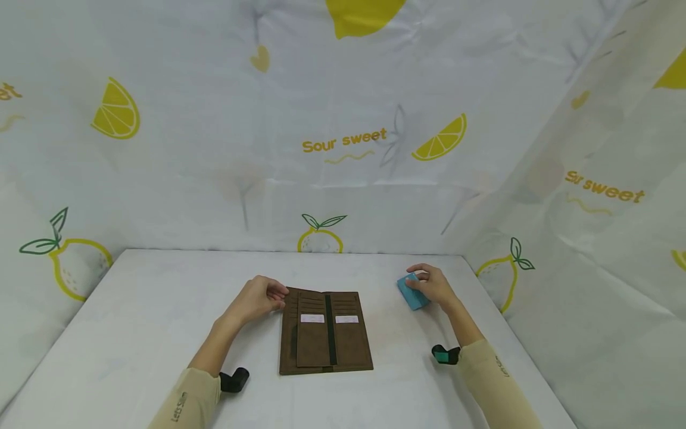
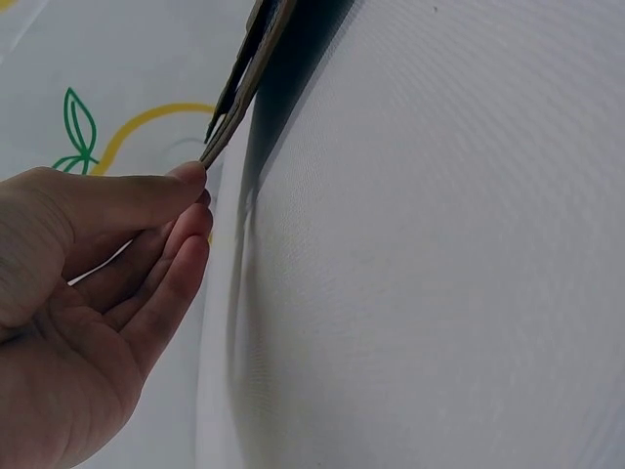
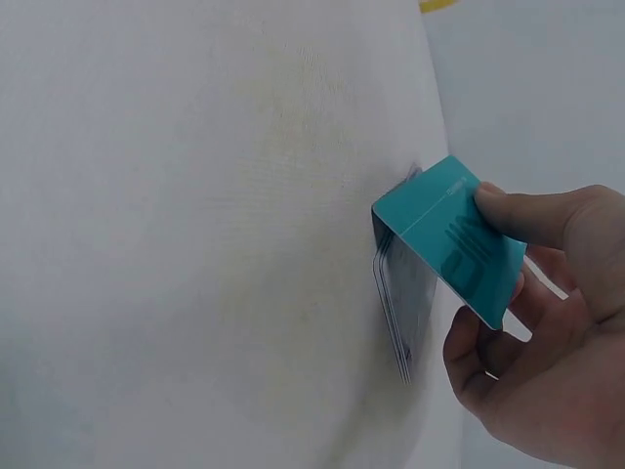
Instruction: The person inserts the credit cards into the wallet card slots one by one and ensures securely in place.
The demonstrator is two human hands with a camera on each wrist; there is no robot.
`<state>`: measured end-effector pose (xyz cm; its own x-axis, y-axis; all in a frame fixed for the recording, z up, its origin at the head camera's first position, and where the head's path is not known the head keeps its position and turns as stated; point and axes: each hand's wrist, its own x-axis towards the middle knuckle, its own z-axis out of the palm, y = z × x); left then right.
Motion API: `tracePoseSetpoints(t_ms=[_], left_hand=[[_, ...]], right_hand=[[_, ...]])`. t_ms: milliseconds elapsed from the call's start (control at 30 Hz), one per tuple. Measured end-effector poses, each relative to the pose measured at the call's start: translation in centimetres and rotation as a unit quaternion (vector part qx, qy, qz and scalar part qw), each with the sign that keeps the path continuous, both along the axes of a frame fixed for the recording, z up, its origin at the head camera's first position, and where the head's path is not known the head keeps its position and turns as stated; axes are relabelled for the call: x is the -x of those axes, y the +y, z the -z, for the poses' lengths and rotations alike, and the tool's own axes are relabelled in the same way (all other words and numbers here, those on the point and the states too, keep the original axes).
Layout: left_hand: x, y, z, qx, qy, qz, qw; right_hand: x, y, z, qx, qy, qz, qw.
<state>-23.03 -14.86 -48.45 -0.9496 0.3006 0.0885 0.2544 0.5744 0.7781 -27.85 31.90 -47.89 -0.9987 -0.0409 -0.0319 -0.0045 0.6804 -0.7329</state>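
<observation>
An open brown wallet (image 1: 313, 348) lies on the white table, with a dark band down its middle and a white-labelled slot on either side. At its far left corner my left hand (image 1: 261, 296) pinches the edge between thumb and fingers; the left wrist view shows the wallet's thin edge (image 2: 239, 103) tilted up from the table there. Over to the right, my right hand (image 1: 435, 287) holds a teal card (image 3: 454, 239) by one end, thumb on its face. Below that card, a small stack of cards (image 3: 405, 303) sits on the table, partly hidden by it.
The white table (image 1: 161, 310) ends at a back wall of white cloth (image 1: 214, 208) printed with lemons. More of this cloth rises on the left and right sides. Black wrist mounts (image 1: 234, 380) stick out beside both sleeves.
</observation>
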Motion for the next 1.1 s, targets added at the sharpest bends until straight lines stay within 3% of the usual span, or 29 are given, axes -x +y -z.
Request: tracePoseSetpoints(t_ms=[600, 833, 1100], left_hand=[[0.1, 0.1, 0.0, 0.001, 0.0, -0.001, 1.0], [0.2, 0.0, 0.0, -0.005, -0.004, 0.0, 1.0], [0.1, 0.0, 0.0, -0.001, -0.006, 0.0, 1.0]], right_hand=[[0.0, -1.9, -0.9, 0.033, 0.008, -0.029, 0.999], [-0.3, -3.3, -1.2, 0.048, 0.024, -0.063, 0.9965], [-0.1, -4.4, -1.3, 0.059, 0.024, -0.049, 0.9967]])
